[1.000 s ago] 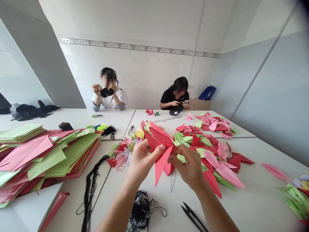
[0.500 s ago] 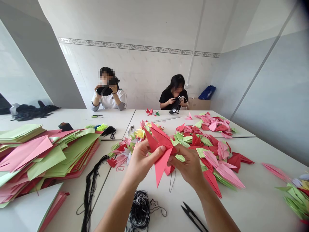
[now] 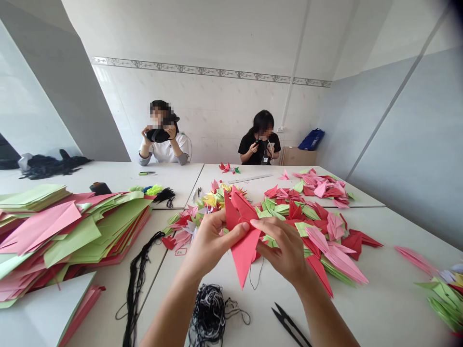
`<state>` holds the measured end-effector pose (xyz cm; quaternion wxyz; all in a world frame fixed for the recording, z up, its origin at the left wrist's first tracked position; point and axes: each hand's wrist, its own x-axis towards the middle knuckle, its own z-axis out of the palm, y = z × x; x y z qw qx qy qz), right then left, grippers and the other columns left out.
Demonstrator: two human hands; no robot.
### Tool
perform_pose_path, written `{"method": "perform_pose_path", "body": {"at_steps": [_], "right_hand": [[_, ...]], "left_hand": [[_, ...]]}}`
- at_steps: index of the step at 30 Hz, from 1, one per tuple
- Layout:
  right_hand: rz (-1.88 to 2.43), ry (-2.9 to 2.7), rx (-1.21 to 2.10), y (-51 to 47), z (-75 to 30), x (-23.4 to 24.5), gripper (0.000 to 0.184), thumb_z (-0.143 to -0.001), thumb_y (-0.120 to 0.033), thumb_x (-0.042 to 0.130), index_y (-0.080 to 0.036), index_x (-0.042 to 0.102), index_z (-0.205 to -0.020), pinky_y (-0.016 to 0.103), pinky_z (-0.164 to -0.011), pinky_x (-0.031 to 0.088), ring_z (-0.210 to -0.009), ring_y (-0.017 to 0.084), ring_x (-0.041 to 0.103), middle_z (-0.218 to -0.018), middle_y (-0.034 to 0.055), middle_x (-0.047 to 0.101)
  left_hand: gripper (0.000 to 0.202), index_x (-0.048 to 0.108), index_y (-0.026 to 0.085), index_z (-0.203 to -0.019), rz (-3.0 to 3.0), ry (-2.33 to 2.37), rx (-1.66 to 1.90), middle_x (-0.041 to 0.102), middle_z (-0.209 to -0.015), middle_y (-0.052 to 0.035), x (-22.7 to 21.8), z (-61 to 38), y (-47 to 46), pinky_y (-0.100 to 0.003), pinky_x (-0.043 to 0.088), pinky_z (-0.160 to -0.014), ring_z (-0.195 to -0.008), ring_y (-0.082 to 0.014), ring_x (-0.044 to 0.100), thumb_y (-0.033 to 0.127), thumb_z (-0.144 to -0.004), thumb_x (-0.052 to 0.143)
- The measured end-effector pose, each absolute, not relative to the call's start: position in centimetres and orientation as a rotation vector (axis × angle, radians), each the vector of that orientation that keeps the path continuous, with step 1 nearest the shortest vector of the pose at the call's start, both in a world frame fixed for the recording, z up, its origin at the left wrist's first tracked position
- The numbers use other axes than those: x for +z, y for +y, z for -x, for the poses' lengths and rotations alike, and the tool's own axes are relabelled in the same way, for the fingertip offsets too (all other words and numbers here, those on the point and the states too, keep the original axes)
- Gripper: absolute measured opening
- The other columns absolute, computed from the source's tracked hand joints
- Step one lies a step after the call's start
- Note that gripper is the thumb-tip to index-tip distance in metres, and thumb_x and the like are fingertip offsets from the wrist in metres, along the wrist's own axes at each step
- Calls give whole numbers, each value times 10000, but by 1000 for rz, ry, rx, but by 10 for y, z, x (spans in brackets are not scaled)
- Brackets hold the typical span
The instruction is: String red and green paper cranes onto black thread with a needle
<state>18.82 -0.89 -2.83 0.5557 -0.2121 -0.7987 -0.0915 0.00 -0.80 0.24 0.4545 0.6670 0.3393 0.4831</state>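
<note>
White tabletop (image 3: 379, 308), several panels butted together. Left: slumped stack of green, pink and red sheets (image 3: 72, 231). Beside the stack: long black cord bundle (image 3: 135, 284). Centre: spread of folded pieces (image 3: 318, 226) in red, pink and green. Near edge: black thread tangle (image 3: 208, 315) and snips (image 3: 289, 325), lying apart. Far panel: ruler (image 3: 249, 179) and a pink heap (image 3: 321, 185).

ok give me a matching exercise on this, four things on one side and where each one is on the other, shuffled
Things
1. red fold
2. snips
3. thread bundle
4. sheet stack

Places
a. on the table by the right forearm
b. far left of the table
c. pinched between left hand and right hand
d. on the table by the left forearm

Pairs: 1-c, 2-a, 3-d, 4-b
</note>
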Motion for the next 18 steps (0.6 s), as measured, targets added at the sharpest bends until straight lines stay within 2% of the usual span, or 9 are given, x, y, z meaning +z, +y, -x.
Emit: {"method": "perform_pose_path", "body": {"at_steps": [6, 12, 15, 18], "right_hand": [[552, -1857, -335, -8, -189, -33, 367, -975, -137, 622, -219, 545, -1324, 330, -717, 584, -861, 202, 715, -979, 79, 747], [747, -1855, -338, -10, -204, -20, 463, -987, -194, 618, -237, 471, -1424, 368, -919, 589, -1051, 208, 712, -1139, 85, 726], [924, -1771, -324, -20, -228, -15, 347, -983, -198, 613, -242, 547, -1320, 377, -954, 565, -1089, 217, 685, -1173, 91, 685], [1184, -1920, -125, -40, -250, -22, 147, -998, -250, 578, -254, 593, -1144, 334, -796, 576, -945, 200, 700, -1065, 49, 692]], "left_hand": [[324, 666, 156, -816, -1648, 820, 1174, 646, -814, -53, 3, -7, -8, -253, 480, -652, -756, -157, 582, 464, -916, 668], [241, 715, 166, -816, -1876, 1198, 1396, 683, -735, -38, 6, 2, -3, -257, 419, -570, -641, -147, 545, 386, -887, 646], [241, 718, 159, -815, -1928, 1369, 1505, 687, -714, -33, 5, 13, 1, -261, 386, -542, -608, -142, 533, 380, -874, 643], [263, 723, 158, -854, -1922, 1371, 1512, 709, -761, -40, 5, 21, 5, -267, 402, -553, -631, -151, 568, 406, -877, 639]]}}
